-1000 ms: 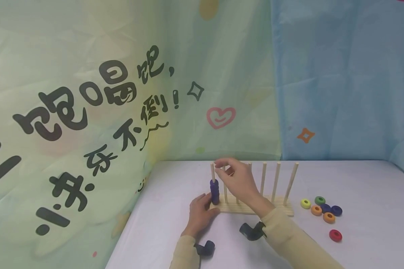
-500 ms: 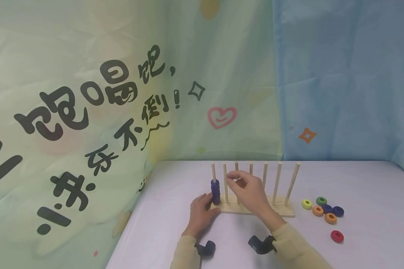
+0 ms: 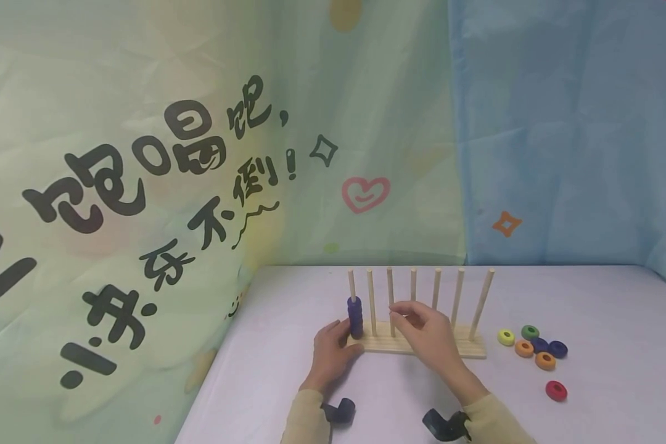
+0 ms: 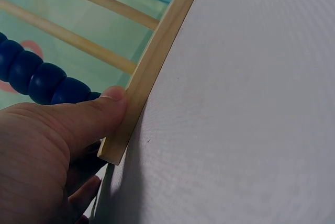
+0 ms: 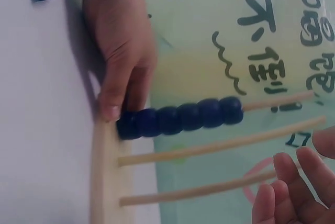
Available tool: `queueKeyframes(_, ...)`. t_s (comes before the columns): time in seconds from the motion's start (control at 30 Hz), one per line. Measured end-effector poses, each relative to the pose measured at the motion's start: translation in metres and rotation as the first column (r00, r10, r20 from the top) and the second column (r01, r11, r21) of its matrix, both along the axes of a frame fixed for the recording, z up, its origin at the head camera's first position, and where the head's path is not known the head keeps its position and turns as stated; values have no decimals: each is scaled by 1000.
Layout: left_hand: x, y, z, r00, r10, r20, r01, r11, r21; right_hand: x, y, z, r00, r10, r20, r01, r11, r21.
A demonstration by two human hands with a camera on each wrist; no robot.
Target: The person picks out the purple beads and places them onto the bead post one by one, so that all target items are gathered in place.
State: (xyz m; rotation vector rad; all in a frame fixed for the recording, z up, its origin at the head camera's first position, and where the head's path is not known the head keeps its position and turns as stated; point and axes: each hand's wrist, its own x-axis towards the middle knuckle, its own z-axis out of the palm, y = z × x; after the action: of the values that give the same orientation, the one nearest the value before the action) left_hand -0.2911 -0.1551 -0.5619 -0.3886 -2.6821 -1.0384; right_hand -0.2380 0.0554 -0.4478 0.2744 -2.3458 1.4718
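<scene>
A wooden peg stand (image 3: 377, 345) with several upright pegs stands on the table. Dark blue beads (image 3: 355, 317) are stacked on its leftmost peg; the upper part of that peg is bare. My left hand (image 3: 332, 353) grips the left end of the base, its thumb (image 4: 102, 110) on the wood beside the lowest bead and the other fingers partly hidden behind. In front of the middle pegs hangs my right hand (image 3: 430, 336), fingers loosely bent. The right wrist view shows nothing between those fingers (image 5: 301, 187).
Loose beads lie right of the stand: yellow (image 3: 506, 337), green (image 3: 530, 332), two dark blue (image 3: 557, 349), two orange (image 3: 545, 361) and, nearer, a red one (image 3: 556, 390). Printed cloth (image 3: 361, 123) hangs behind the table (image 3: 616, 320).
My right hand has moved down and to the right, away from the top of the leftmost peg. My left hand and the bead stack stay where they were.
</scene>
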Motion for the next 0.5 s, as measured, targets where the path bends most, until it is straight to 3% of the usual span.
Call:
queueKeyframes(0.17, 1, 1, 2, 1000, -3, -4, 3, 1000, 4, 4, 7, -12, 999, -22, 46, 21, 1000, 4)
queueKeyframes(0.5, 2, 1, 4, 1000, 2, 11, -2, 1000, 3, 9, 20, -31, 996, -85, 18, 85, 996, 18)
